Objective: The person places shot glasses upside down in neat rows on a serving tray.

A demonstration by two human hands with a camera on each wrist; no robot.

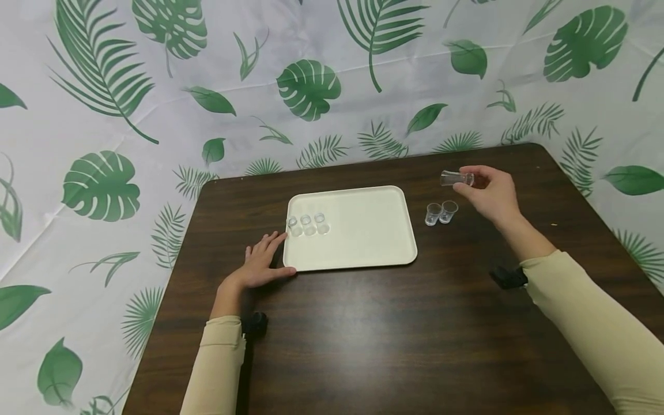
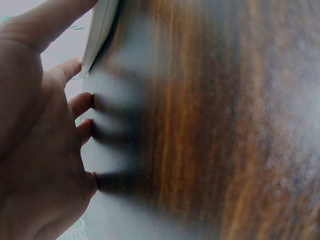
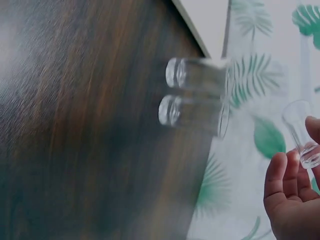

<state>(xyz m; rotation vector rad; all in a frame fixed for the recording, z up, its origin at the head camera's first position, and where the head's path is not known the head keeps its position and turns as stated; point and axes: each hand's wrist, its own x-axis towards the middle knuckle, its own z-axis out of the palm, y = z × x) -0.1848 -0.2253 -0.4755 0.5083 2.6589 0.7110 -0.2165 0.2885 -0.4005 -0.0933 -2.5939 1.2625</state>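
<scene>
My right hand (image 1: 490, 193) pinches a clear shot glass (image 1: 453, 178) near its thick base, above the table. The glass lies tipped on its side in the head view, its mouth end pointing left. Two more shot glasses (image 1: 441, 212) stand upright side by side below that hand; the right wrist view shows them up close. My left hand (image 1: 259, 262) rests with spread fingers at the left edge of a cream tray (image 1: 363, 230), thumb at its front corner. Three clear glasses (image 1: 309, 225) stand in a row at the tray's left side, apparently mouth down.
The dark wood table (image 1: 353, 334) carries the tray near its far side. Behind and beside it hangs a white cloth (image 1: 249, 132) with green leaf prints. A black wrist strap (image 1: 508, 278) shows at the right sleeve.
</scene>
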